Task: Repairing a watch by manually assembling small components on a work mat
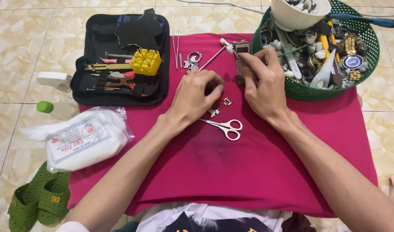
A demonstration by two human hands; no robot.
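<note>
Two hands on red cloth point(231, 172), right hand point(265, 88) pinching tweezers point(239, 57) beside watch band point(240, 64)

left hand point(196, 95) palm down, fingers curled under, right hand point(262, 81) palm down, thumb and forefinger pinched, both bare forearms angled inward, hands close together but apart

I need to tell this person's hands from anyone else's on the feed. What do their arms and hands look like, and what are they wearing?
Both arms are bare from wrist to past the elbow: no sleeves reach the forearms. The left hand and right hand wear no gloves, and no rings, watch or bracelet show. At the bottom edge a white T-shirt with a dark printed front shows, with a short white sleeve edge at the left arm.
</note>
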